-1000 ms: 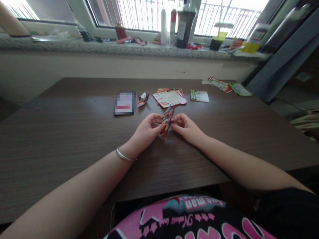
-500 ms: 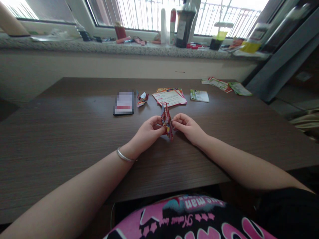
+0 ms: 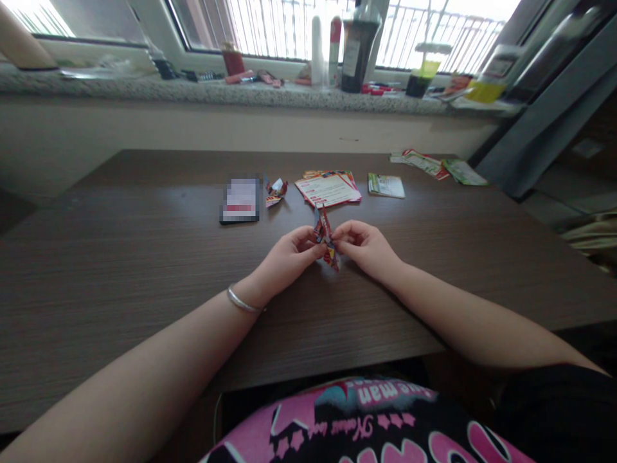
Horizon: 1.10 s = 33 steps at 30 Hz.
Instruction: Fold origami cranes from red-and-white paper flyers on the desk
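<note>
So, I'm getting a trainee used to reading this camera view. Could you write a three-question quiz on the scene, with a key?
1. True or false: the left hand holds the folded paper.

2. Which lies between the pixelated item and the white-topped card pile?
A) the dark bottle
B) the second paper piece
C) the red-capped tube

3. Fill in: the bangle is on the person's ____ wrist.

Key: 1. True. 2. B. 3. Left.
</note>
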Motion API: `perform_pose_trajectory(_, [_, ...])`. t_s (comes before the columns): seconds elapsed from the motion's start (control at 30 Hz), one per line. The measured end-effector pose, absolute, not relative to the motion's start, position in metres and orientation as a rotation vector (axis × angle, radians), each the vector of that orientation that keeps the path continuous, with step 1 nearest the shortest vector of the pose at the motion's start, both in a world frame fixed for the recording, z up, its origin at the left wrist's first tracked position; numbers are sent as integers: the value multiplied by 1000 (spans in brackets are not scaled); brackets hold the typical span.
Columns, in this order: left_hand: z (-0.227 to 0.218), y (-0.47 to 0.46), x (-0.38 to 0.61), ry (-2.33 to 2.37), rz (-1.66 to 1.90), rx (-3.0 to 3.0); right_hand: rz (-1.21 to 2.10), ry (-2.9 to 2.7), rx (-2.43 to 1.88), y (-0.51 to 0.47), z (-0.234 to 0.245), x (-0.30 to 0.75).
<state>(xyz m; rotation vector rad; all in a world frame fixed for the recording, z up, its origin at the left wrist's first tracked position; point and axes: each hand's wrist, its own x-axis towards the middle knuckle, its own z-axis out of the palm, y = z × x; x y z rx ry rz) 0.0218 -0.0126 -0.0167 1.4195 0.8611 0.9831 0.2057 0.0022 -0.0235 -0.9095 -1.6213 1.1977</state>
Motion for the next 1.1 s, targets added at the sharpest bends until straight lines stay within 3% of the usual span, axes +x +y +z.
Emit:
perform_pose_trajectory(0.73, [-15,-14,23,876,1066,1403,540,-1969,-943,-13,-9,207])
perform_pose_trajectory(1.1, [-17,-14,24,869,1077,1339,408,-2000,-948,-15,-6,208])
